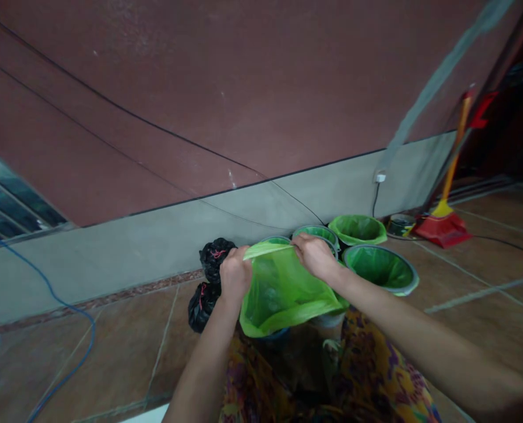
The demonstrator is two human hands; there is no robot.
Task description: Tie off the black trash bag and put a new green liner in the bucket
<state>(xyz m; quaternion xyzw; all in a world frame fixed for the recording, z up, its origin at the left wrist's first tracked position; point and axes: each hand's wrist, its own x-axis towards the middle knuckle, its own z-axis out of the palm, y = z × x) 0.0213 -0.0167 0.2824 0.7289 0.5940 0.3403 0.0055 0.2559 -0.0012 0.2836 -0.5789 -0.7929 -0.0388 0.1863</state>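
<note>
Both my hands hold up a thin green plastic bag [283, 291] by its top edge. My left hand [235, 273] pinches the left corner and my right hand [317, 255] pinches the right part of the rim. The bag hangs in front of a small bin [327, 320] that it mostly hides. Behind stand several grey bins lined with green bags, the nearest one [380, 268] just right of my right hand.
Two tied black rubbish bags [208, 282] lie by the wall at the left of my hands. A red and yellow broom with dustpan [444, 220] leans at the far right. A blue cable [63, 305] crosses the tiled floor at the left. A wall socket [379, 176] sits above the bins.
</note>
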